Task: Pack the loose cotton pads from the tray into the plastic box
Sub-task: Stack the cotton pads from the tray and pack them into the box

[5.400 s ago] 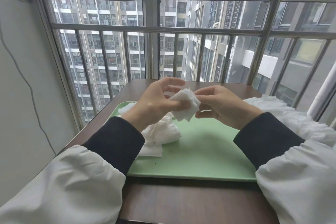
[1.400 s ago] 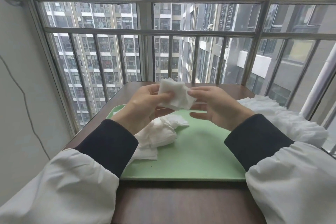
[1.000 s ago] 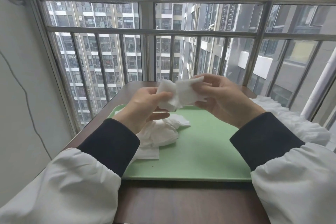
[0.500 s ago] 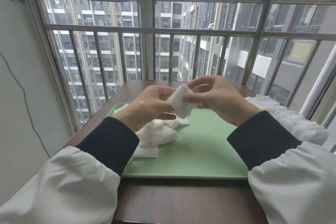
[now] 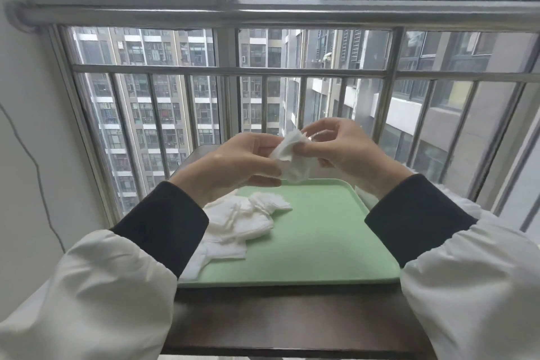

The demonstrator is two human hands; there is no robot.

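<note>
- Head: left hand [image 5: 233,165] and right hand [image 5: 344,152] pinched a pad wad [image 5: 292,155] between them, over the tray's [image 5: 321,242] 12 o'clock edge.
- Loose pile [image 5: 242,219] lay at 7 o'clock from it, nearer the left hand; box unseen.

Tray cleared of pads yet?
No: a pile of pads lies on the tray's left part, and the left hand and right hand pinch a white wad above it.

Soft fibrous white cotton pads [image 5: 245,221] below left hand [image 5: 233,165]; matt smooth pale-green plastic tray [image 5: 315,242]; dark semi-gloss wooden table [image 5: 286,318].
</note>
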